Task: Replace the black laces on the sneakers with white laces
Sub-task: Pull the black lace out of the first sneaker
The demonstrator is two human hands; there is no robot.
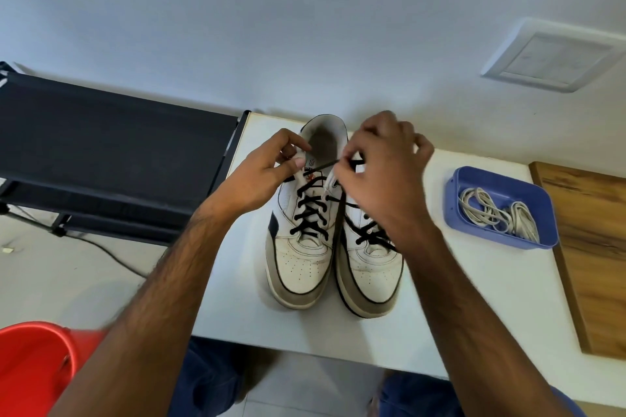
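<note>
Head view looked down on a white table [457, 308] where two white sneakers stood side by side, toes toward the person. Both were threaded with black laces. The left sneaker [303, 244] carried its black lace [310, 210] in crisscross rows up to the top eyelets; the right sneaker [369, 267] was partly hidden under the right wrist, with its own black lace [371, 235] showing across the lower eyelets.

The left hand [262, 176] hovered at the collar of the left sneaker, thumb and forefinger curled and pinching the upper edge of the shoe beside the tongue label. The right hand [376, 169] sat above the gap between the two shoes, fingers curled inward, its fingertips pinching one end of the black lace, which ran taut as a thin dark line from the left sneaker's tongue area to those fingers.

To the right of the shoes, well apart from them, a blue plastic tray [481, 230] rested on the table and held a loose tangle of white laces [501, 213]. Just beyond the tray lay a wooden board [596, 247]. Left of the table stood a dark fabric-topped rack [111, 145], and a red plastic container [34, 362] showed at the lower left corner. The person's blue trouser legs [206, 379] appeared below the table edge.
</note>
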